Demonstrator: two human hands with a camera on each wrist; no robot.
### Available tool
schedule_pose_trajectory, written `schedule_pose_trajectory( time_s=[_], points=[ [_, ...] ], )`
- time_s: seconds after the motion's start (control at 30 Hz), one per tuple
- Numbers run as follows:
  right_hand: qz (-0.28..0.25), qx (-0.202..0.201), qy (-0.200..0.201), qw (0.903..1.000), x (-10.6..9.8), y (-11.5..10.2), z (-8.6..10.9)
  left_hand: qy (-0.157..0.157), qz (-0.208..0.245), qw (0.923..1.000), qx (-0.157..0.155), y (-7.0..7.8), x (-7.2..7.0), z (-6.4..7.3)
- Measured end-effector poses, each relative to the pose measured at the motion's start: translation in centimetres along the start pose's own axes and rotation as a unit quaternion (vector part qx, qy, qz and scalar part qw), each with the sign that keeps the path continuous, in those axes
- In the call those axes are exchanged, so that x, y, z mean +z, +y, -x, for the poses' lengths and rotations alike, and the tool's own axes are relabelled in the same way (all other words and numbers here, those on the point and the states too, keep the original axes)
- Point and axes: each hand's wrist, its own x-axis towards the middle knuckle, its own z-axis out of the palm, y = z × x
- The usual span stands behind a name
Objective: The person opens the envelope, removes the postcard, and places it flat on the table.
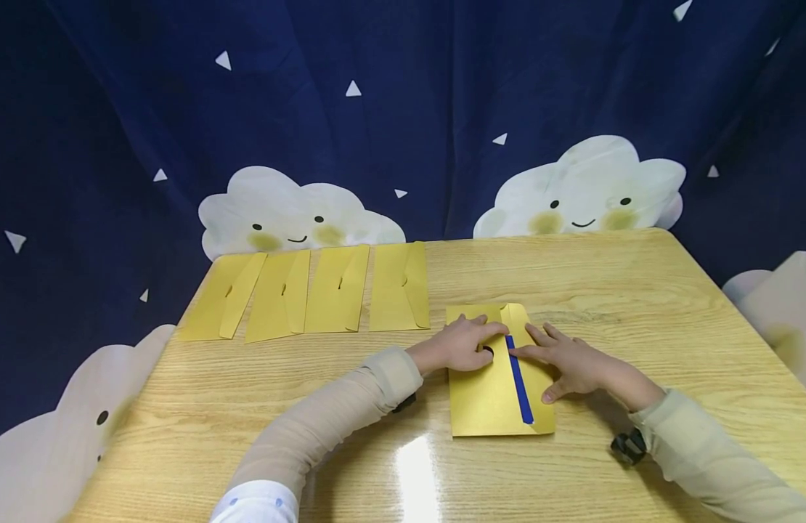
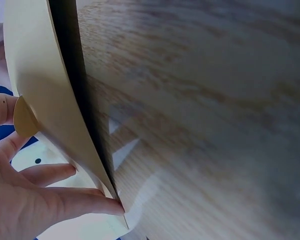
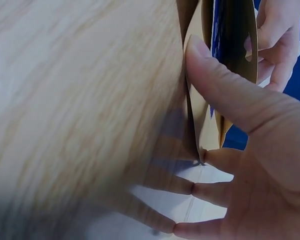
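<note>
A gold envelope (image 1: 481, 407) lies upright on the table with its flap (image 1: 542, 415) turned out to the right. Along its mouth a narrow blue strip (image 1: 520, 385) shows. My left hand (image 1: 460, 344) rests on the front panel, beside a dark rounded notch (image 1: 489, 350); in the left wrist view a small gold tab (image 2: 25, 119) stands by its fingers. My right hand (image 1: 576, 363) spreads over the flap, index fingertip by the blue strip. In the right wrist view its thumb (image 3: 205, 62) touches the flap, the other fingers stretched out. The envelope's inside is mostly hidden.
Several closed gold envelopes (image 1: 399, 290) lie in a row at the table's back left. The wooden table (image 1: 612, 276) reaches back to a dark blue curtain (image 1: 403, 43) with white clouds. A black wrist device (image 1: 629, 446) hangs under the right sleeve.
</note>
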Motion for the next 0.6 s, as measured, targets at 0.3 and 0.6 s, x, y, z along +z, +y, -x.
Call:
schedule_pose_trajectory(
  time_s=[0.3,0.6],
  points=[
    [0.007,-0.022,0.005,0.9997,0.5,0.31,0.13,0.008,-0.004,0.9999,0.005,-0.25,0.51,-0.1],
    [0.0,-0.035,0.03,0.9989,0.56,0.81,0.27,0.01,-0.009,0.9999,-0.004,-0.09,0.3,-0.16]
  ],
)
